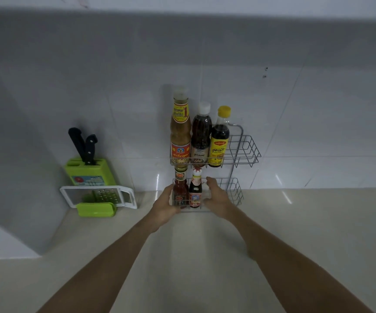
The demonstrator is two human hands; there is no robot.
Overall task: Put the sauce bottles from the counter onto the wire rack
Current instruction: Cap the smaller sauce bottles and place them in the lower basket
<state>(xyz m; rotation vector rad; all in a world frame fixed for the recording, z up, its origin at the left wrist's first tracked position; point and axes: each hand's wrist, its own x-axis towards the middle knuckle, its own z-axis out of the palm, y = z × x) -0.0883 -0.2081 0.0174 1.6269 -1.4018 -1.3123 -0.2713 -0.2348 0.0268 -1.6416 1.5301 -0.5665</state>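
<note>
A two-tier wire rack (248, 152) stands on the counter against the tiled wall. Its upper tier holds a tall tan sauce bottle (180, 132), a dark bottle with a white cap (201, 134) and a dark bottle with a yellow cap (219, 141). In the lower tier stand a red sauce bottle (180, 188) and a small dark bottle with a red label (195, 190). My left hand (165, 208) wraps the red bottle at the tier's left end. My right hand (217, 197) hovers just right of the small dark bottle, fingers spread and curved.
A green knife block (90, 172) with two black-handled knives stands to the left by the wall. A white grater on a green holder (99, 196) leans in front of it. The beige counter (205, 256) stretches toward me. The right halves of both rack tiers hold nothing.
</note>
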